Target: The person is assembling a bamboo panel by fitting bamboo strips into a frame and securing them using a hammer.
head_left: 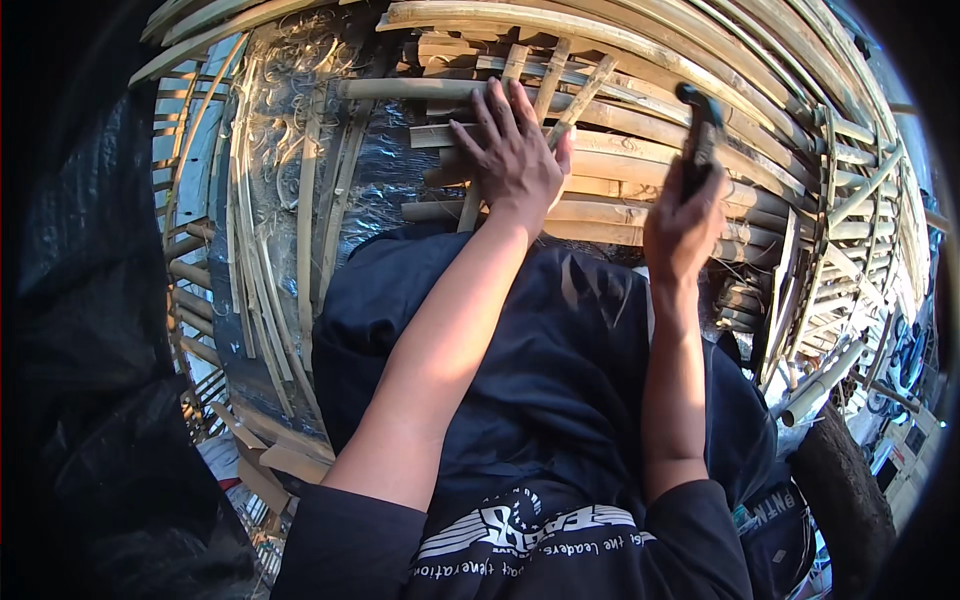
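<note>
My left hand (515, 160) presses palm down on a row of split bamboo slats (615, 165), its fingers spread. Just beyond the fingertips, short bamboo crosspieces (584, 95) lie slantwise over the slats. My right hand (685, 222) is closed around the handle of a dark hammer (703, 125), held up above the right part of the slats. The hammer's head points away from me, and its grip is partly hidden by my fingers. No nail can be made out.
Thin bamboo strips (306, 200) and curled shavings (275, 125) lie on a dark sheet (375, 180) at the left. Slatted bamboo lattice (865, 230) rises at the right. A dark log (845, 490) stands at lower right, and black sheeting (90, 330) hangs at far left.
</note>
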Tool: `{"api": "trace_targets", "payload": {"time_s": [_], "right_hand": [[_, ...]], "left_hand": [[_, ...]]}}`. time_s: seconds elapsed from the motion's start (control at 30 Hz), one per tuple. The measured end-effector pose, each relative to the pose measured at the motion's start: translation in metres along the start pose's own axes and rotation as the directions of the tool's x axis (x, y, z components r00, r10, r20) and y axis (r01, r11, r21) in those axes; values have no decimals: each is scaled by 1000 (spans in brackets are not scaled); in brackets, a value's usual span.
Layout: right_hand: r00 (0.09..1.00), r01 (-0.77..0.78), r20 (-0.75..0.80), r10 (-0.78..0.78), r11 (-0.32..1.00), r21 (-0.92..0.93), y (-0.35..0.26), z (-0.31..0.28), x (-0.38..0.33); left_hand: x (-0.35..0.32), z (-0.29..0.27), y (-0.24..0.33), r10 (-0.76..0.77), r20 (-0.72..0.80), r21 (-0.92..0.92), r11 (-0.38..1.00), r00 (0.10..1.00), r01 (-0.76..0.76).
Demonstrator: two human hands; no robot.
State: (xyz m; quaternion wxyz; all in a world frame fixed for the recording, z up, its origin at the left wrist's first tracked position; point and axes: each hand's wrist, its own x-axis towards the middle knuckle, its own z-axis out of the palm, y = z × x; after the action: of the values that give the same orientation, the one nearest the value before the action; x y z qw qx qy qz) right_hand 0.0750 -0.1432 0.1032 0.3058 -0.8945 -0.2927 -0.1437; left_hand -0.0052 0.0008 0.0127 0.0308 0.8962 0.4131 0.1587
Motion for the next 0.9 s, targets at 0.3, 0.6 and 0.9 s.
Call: {"api": "trace_targets", "payload": {"time_s": [0.3,0.6,0.9], "right_hand": [[999,20,-31,-20,1000,7,-2,-7,-3],[998,-32,-54,35,998,59,-8,-4,5],[967,16,-253,18,991,134,-12,-2,1]], "left_hand": [[-6,1,9,-2,-30,-52,999,1000,1],[0,2,1,-20,-8,-39,999,1000,20],[7,-2,0,-7,-22,-44,999,1000,6]]}}
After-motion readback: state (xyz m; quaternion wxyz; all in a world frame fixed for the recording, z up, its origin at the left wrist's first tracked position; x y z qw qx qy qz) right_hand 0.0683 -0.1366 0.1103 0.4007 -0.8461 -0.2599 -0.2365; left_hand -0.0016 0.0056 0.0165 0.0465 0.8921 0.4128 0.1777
